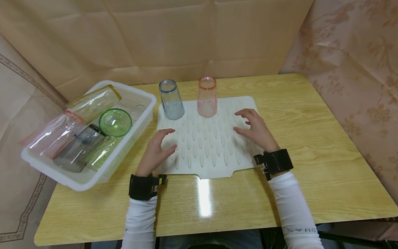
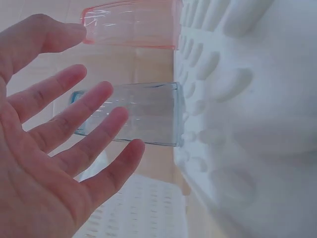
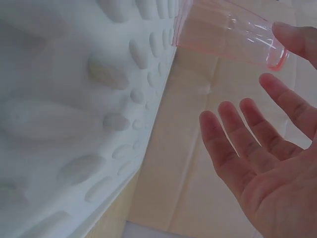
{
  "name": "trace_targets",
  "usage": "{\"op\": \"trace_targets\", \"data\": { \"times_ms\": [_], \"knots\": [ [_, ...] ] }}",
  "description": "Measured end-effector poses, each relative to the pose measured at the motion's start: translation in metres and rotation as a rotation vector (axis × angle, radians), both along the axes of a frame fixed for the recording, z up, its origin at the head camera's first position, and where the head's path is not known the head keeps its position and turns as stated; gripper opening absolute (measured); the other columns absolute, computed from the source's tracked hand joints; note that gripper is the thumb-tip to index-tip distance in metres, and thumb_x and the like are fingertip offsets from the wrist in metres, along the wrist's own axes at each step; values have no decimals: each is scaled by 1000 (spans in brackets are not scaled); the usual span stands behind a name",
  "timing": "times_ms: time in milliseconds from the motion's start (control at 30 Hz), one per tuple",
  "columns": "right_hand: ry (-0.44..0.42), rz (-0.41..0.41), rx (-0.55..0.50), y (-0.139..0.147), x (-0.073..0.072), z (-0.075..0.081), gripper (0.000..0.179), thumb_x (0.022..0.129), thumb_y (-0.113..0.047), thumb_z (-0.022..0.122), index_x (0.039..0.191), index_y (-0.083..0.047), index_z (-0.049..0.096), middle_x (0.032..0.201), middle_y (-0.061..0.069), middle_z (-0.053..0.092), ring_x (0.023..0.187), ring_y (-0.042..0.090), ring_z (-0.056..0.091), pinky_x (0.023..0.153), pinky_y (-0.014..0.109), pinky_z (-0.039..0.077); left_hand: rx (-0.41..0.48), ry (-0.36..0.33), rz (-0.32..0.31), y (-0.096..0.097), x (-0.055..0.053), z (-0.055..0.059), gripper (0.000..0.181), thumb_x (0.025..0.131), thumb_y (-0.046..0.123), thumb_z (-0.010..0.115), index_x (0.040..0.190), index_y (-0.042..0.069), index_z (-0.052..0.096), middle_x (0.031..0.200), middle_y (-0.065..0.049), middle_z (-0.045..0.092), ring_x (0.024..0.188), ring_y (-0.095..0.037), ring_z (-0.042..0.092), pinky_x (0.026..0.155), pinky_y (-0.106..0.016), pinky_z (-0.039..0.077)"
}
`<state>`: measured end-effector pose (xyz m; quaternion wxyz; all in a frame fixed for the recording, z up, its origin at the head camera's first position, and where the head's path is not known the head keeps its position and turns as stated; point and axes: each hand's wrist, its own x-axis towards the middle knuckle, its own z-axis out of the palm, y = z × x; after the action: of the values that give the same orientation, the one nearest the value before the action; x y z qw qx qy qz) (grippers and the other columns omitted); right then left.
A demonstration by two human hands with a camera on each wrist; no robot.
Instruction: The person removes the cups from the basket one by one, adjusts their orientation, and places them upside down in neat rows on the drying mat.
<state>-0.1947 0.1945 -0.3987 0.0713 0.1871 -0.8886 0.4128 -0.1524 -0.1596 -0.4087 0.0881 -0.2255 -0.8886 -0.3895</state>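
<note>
My left hand (image 1: 154, 151) hovers over the left side of a white ridged drainer board (image 1: 205, 169), fingers spread and nothing in them. Over the board's right side is my right hand (image 1: 255, 130), likewise holding nothing, its fingers loosely bent and thumb apart. A blue-tinted glass (image 1: 172, 100) stands wider end down at the board's back left corner. Beside it, further right, a pink-tinted glass (image 1: 207, 97) stands the same way. In the left wrist view, the fingers overlap the blue glass (image 2: 148, 114). The pink glass (image 3: 223, 32) shows beyond the thumb in the right wrist view.
To the left, a white plastic basket (image 1: 124, 169) holds several glasses: a yellow one (image 1: 94, 103), a green one (image 1: 115, 123), and pink, grey and pale green ones. The basket overhangs the table's left edge. Behind the wooden table (image 1: 317, 145) hangs a tan cloth (image 1: 186, 38).
</note>
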Motion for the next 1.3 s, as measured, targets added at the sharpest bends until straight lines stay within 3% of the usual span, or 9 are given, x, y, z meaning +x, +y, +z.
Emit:
{"op": "trace_targets", "data": {
  "times_ms": [400, 667, 867, 1133, 1300],
  "knots": [
    [-46, -26, 21, -7, 4, -7, 46, 82, -6, 75, 123, 5, 58, 130, 21, 46, 120, 34, 45, 92, 52, 45, -38, 24, -45, 2, -4, 27, 50, 83, 2, 73, 129, -3, 52, 127, -20, 54, 119, -34, 49, 99, -48, 39],
    [-59, -12, 7, -9, 6, -10, 45, 83, -6, 75, 124, 5, 57, 131, 20, 45, 123, 34, 43, 94, 53, 44, -37, 85, -77, -6, -9, 38, 49, 81, -3, 72, 126, -7, 52, 124, -24, 55, 116, -38, 49, 98, -49, 39],
    [-71, -26, 21, -9, 6, -11, 45, 83, -6, 75, 123, 5, 58, 131, 21, 45, 123, 35, 43, 94, 53, 44, -98, 159, -65, -17, -13, 51, 50, 79, -2, 74, 125, -6, 53, 119, -24, 57, 112, -37, 50, 94, -49, 40],
    [-87, -26, 32, -6, 9, -12, 45, 84, -7, 74, 124, 5, 57, 132, 21, 44, 123, 35, 42, 95, 53, 43, -142, 119, -36, -31, -14, 64, 50, 81, -3, 73, 126, -6, 53, 122, -24, 55, 115, -37, 49, 96, -50, 39],
    [-90, -20, 34, -5, 11, -14, 45, 84, -7, 74, 124, 4, 57, 132, 21, 44, 124, 35, 42, 95, 52, 43, -135, 130, -35, -41, -16, 69, 47, 81, -5, 71, 124, -6, 53, 122, -24, 54, 116, -38, 47, 97, -50, 37]
  ]
}}
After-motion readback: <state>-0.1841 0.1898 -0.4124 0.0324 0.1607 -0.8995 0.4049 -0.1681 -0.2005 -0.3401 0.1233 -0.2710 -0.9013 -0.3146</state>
